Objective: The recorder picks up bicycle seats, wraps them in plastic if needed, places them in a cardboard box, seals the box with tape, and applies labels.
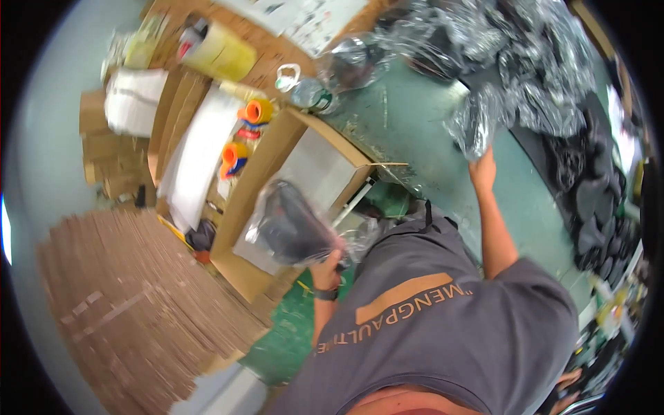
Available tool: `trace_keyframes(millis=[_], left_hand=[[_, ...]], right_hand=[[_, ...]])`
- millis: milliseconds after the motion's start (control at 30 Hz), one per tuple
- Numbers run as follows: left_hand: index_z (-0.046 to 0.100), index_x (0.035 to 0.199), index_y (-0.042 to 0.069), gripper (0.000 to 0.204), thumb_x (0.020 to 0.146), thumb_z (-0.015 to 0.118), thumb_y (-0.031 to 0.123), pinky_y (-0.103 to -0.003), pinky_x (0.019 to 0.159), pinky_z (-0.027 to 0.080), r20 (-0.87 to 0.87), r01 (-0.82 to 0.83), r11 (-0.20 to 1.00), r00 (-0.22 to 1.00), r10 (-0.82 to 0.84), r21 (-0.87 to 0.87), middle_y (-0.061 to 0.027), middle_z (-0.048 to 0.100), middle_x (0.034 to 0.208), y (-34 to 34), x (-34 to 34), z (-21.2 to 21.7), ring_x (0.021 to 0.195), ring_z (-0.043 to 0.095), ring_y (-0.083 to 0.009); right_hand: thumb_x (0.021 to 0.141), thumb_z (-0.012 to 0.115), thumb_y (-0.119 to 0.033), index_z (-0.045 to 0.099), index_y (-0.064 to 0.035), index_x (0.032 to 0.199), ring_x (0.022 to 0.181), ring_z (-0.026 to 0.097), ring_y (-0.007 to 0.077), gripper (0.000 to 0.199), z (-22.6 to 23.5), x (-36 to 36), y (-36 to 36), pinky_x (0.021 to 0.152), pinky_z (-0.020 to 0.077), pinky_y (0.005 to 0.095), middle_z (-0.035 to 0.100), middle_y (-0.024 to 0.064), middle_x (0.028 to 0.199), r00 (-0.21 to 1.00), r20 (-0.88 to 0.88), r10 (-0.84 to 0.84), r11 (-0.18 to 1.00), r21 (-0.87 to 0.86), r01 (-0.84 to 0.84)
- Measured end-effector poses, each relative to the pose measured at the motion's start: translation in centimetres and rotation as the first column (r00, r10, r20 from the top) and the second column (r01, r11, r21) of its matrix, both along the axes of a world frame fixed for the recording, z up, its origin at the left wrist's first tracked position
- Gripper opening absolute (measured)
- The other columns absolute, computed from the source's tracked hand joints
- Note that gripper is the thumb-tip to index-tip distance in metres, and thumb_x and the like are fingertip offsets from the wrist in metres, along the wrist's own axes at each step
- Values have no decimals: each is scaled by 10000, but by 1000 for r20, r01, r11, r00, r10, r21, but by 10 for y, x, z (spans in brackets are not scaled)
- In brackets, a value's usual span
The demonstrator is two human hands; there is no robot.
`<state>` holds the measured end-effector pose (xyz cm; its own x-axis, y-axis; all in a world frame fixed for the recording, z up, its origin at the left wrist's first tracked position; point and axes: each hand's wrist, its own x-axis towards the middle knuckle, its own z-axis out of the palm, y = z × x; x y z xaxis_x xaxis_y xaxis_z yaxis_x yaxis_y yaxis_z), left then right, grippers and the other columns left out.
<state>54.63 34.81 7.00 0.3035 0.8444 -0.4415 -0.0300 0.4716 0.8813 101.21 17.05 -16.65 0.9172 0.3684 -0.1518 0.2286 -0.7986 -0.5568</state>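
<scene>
My left hand, with a dark band on its wrist, is closed on the near end of a clear plastic bag. A black rounded item shows inside the bag, but its kind is unclear. The bag hangs over an open cardboard box with a pale inside. On the right, my right arm reaches over the green table. There my right hand is closed on the near edge of another clear bag, at the border of a heap of bagged dark items; its fingertips are partly hidden.
Flattened cardboard is stacked at the lower left. Beyond the box are orange tape dispensers, a plastic bottle and a yellow roll. Black pieces line the table's right side. Another person's hand shows at the lower right.
</scene>
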Motion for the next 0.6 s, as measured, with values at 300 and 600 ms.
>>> trace_keyframes(millis=[300, 600], left_hand=[[687, 1270, -1, 376, 901, 759, -18, -368, 1008, 550, 7, -436, 834, 887, 461, 339, -91, 716, 1209, 79, -181, 18, 1135, 684, -214], [669, 1255, 76, 591, 689, 837, 57, -514, 930, 532, -835, 293, 790, 306, 457, 539, -156, 731, 1150, 154, -416, -46, 1110, 674, -410]], right_hand=[[565, 997, -609, -176, 61, 1635, 1581, 221, 489, 1724, -11, -78, 77, 1278, 304, 513, 131, 363, 1698, 964, -143, -224, 965, -168, 199], [617, 989, -618, -352, -123, 1588, 1349, 536, 449, 1728, -29, -45, 257, 996, 551, 654, 114, 158, 1720, 361, -680, -639, 529, -48, 847]])
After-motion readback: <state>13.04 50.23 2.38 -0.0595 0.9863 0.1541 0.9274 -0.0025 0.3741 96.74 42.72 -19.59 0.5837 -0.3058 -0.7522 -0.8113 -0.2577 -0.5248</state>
